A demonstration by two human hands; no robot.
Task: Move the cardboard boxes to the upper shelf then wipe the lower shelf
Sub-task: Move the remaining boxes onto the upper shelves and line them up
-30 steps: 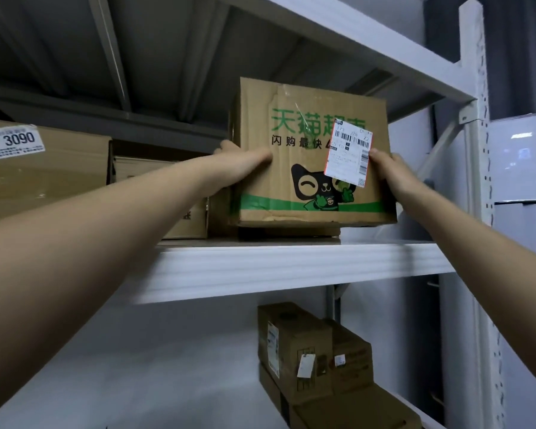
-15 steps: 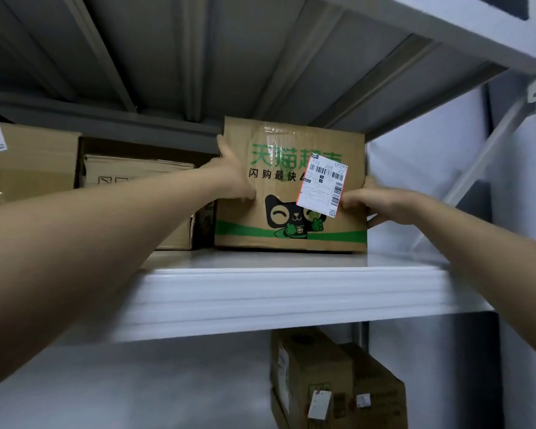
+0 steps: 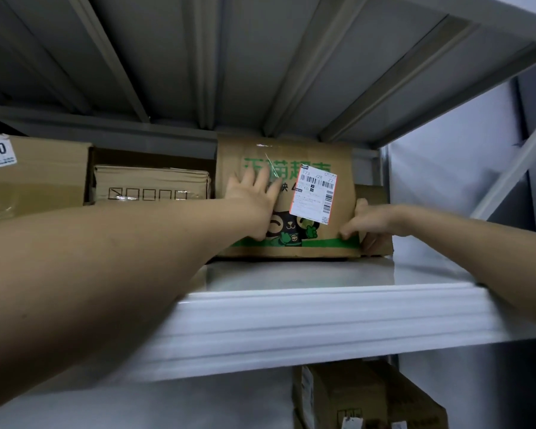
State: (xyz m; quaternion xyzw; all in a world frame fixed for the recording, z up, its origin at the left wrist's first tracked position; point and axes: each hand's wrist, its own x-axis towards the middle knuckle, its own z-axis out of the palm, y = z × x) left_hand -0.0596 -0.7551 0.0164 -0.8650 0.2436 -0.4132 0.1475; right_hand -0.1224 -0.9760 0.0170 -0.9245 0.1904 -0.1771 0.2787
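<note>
Cardboard box point(image 3: 310, 243) is pressed rearward by flat left hand point(image 3: 254, 196); its corner is pinched by right hand point(image 3: 369, 219) for steering.

We see two bare forearms with no sleeves, and nothing worn on the left hand point(image 3: 250, 196) or right hand point(image 3: 369, 219).

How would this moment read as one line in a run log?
step: seating printed box on upper shelf | left hand: flat on front | right hand: grips corner | lower boxes: waiting
</note>
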